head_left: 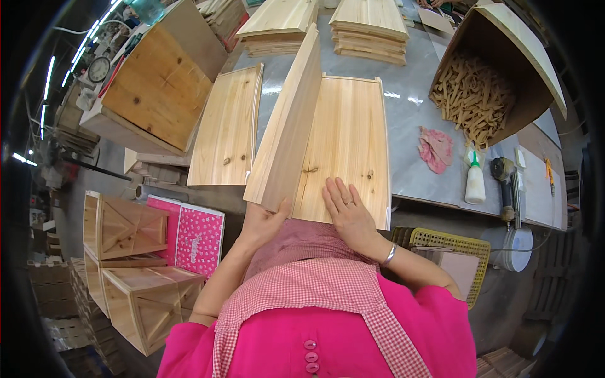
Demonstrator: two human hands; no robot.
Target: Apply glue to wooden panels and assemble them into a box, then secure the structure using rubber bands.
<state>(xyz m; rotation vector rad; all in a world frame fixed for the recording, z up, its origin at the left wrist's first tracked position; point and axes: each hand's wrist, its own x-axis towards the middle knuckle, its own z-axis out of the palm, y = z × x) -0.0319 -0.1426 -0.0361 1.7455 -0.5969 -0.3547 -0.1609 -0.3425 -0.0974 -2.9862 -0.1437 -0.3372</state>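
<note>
A pale wooden panel (pixel 287 120) stands tilted on its long edge, and my left hand (pixel 265 223) grips its near lower corner, thumb against the wood. Flat on the table beside it lies a second wooden panel (pixel 350 132) with knots and thin strips along its edges. My right hand (pixel 346 205) rests palm down near that panel's front edge, fingers stretched out and holding nothing. To the left lies another edged wooden panel (pixel 224 132), apart from both hands.
Stacked boards (pixel 368 31) stand at the back of the grey table (pixel 406 176). On the right are a box of wood strips (pixel 476 94), a pink cloth (pixel 435 149), a glue bottle (pixel 475 183) and a nail gun (pixel 504 183). Wooden crates (pixel 145 290) stand at lower left.
</note>
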